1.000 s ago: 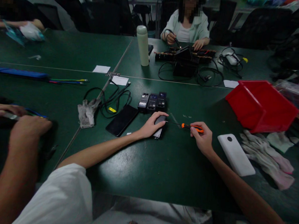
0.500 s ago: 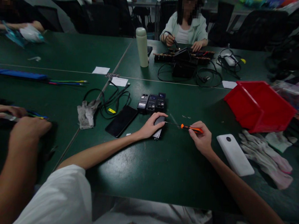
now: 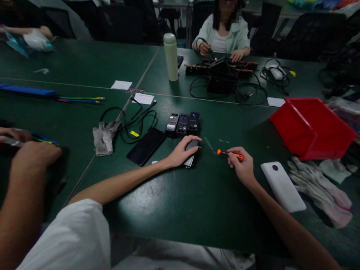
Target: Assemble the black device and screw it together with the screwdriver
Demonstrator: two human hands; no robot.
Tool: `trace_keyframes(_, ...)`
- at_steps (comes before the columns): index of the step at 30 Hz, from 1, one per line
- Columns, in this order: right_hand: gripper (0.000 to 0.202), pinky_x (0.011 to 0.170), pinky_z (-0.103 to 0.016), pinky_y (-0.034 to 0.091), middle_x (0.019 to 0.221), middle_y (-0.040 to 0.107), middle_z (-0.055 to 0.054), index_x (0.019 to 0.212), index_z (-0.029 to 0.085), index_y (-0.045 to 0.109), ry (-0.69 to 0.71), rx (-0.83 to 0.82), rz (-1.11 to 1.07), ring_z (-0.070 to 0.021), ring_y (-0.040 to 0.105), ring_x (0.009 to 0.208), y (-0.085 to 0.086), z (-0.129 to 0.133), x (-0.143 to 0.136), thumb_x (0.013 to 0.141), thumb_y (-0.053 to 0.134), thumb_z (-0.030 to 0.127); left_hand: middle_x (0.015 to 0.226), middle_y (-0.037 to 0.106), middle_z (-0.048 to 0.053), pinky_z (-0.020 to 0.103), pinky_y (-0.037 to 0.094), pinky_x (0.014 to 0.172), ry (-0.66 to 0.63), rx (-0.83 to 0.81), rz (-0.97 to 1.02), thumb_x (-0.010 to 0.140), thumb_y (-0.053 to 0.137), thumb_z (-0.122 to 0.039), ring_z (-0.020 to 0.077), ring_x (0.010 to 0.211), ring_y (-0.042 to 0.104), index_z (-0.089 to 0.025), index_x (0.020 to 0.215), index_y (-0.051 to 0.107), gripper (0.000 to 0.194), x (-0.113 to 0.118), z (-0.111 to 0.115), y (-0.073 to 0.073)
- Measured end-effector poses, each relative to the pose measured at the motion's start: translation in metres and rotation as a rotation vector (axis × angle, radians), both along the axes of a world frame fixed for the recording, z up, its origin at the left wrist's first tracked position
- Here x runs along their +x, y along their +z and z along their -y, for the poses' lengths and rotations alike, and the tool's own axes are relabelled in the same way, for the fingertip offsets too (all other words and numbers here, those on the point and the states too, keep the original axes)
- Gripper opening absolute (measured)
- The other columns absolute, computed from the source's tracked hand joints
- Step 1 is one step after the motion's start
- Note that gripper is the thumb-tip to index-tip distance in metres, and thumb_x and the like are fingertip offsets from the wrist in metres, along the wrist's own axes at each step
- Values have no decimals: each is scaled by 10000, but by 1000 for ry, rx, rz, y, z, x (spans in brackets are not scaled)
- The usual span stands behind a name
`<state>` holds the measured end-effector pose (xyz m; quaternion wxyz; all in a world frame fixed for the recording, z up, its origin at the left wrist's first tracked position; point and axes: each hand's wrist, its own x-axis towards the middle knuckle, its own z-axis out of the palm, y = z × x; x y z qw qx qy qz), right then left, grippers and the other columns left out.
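Observation:
My left hand (image 3: 181, 152) is closed around a small dark box-like device with a pale side (image 3: 189, 162), holding it against the table. In my right hand (image 3: 243, 164) is a screwdriver (image 3: 222, 152) with an orange and black handle, gripped between thumb and fingers. Its thin shaft lies nearly level, pointing left, and the tip meets the device's right edge beside my left thumb. Just beyond the device, three small black modules (image 3: 183, 123) stand side by side. A black phone (image 3: 146, 146) lies to the left of my left hand.
A red bin (image 3: 309, 136), a white power bank (image 3: 283, 186) and cloth gloves (image 3: 321, 190) are on the right. Left lie a grey glove (image 3: 104, 138) and black cable (image 3: 138, 119). A bottle (image 3: 171, 58) stands ahead. One co-worker sits opposite; another's hands (image 3: 33, 155) are at left.
The fingers of my right hand have shifted on the screwdriver's handle, and the handle has moved very slightly left. My left hand and the device have stayed in place.

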<state>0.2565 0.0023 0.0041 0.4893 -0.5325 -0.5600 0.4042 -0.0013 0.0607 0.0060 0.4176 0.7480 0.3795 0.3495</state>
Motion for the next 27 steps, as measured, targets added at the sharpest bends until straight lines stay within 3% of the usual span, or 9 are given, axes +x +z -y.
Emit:
trace_keyframes(10,140,575,-289,479,875,567,-32,936,216,610,9,224,80,-152,569,709,-6,1,3,828,652,294,1176,563,54,379,378,1041,1,2,11,903,500,-363,214,1108,528,-221,1201,545,333,0,-1,-2)
trace_keyframes(27,69,692,-337,471,937,580,-46,845,220,632,16,343,134,-188,579,837,-4,1,3,796,657,178,1178,564,57,395,382,1035,-1,0,0,898,507,-348,219,1100,529,-218,1200,550,331,0,0,1)
